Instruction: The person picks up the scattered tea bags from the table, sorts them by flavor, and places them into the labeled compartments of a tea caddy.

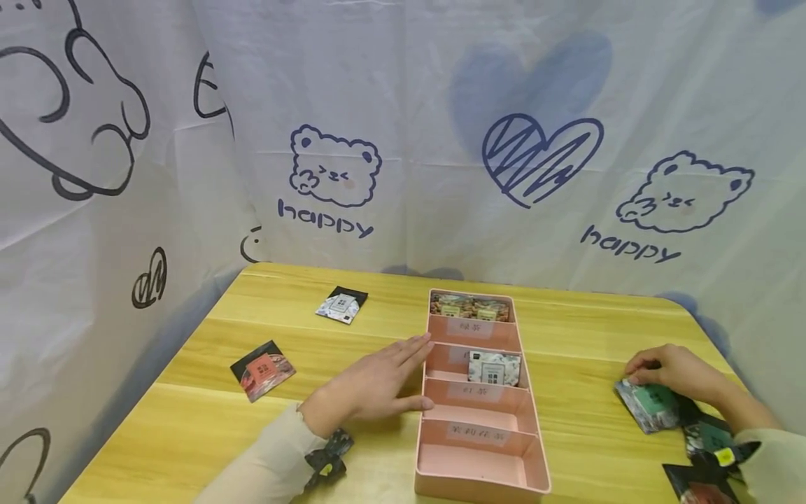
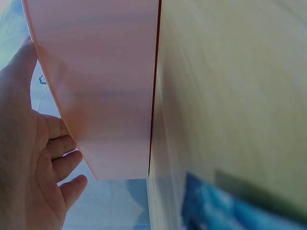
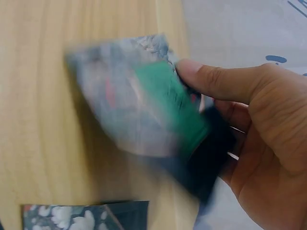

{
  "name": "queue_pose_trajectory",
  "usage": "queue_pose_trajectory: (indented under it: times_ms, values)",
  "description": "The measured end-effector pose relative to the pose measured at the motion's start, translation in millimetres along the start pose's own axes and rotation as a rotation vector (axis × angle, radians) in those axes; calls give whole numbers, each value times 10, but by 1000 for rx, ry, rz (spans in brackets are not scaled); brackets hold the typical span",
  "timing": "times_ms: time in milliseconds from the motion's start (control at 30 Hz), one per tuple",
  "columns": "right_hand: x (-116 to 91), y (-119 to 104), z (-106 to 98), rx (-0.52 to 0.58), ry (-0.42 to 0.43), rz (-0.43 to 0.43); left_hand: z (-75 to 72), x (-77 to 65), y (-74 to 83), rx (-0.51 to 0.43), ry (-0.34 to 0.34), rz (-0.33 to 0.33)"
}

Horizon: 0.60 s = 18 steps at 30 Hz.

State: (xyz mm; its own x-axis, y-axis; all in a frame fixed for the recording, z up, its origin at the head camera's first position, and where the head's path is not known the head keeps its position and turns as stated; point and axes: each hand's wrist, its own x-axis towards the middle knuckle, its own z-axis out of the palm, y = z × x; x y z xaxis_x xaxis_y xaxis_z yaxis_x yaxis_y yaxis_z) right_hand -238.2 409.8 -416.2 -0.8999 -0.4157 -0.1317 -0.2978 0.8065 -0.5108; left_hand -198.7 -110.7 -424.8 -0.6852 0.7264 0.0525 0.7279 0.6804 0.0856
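Note:
My right hand (image 1: 686, 378) pinches a tea sachet with a green label (image 1: 653, 404) between thumb and fingers. In the right wrist view that sachet (image 3: 144, 100) is blurred and tilted above the wooden table. My left hand (image 1: 378, 381) rests against the left rim of a long pink divided box (image 1: 481, 483), fingers extended. The left wrist view shows the fingers (image 2: 62, 165) along the rim of the box's pink side wall (image 2: 100, 86). A white sachet (image 1: 494, 369) leans in the second compartment from the back. Sachets with yellow-green labels (image 1: 469, 309) stand in the farthest one.
A black-and-white sachet (image 1: 342, 304) and a red-labelled sachet (image 1: 262, 369) lie on the table's left. Another green-labelled sachet (image 1: 708, 437) and a dark red one (image 1: 699, 484) lie near the right wrist. Handwritten paper labels (image 1: 472, 327) mark the dividers. A printed curtain (image 1: 403, 105) hangs behind.

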Motion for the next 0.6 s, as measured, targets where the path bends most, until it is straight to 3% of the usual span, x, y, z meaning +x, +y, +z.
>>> queue_pose_trajectory:
  times_ms: [167,600]
  values:
    - [-10,-49,-47,-19,22,3,26,12,-1,4,1,4]
    - [-56,-96,-114,101,106,10,4,31,-14,5,4,20]
